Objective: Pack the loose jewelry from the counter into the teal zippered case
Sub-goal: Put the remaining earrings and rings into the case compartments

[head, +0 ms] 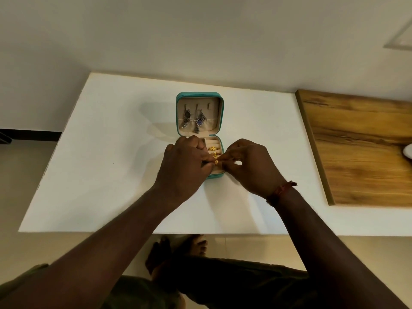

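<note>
The teal zippered case lies open on the white counter. Its raised lid holds two dark silver earrings with blue stones on hooks. A gold ring sits in the cream ring rolls of the lower half. My left hand covers the left side of that half. My right hand is at its right edge. The fingertips of both hands meet over the ring rolls and pinch a small gold piece. Which hand bears it I cannot tell for sure.
A wooden board lies on the counter at the right, with a white object at the frame's edge. The counter's front edge runs just below my wrists. The wall stands behind the case. My feet show on the floor below.
</note>
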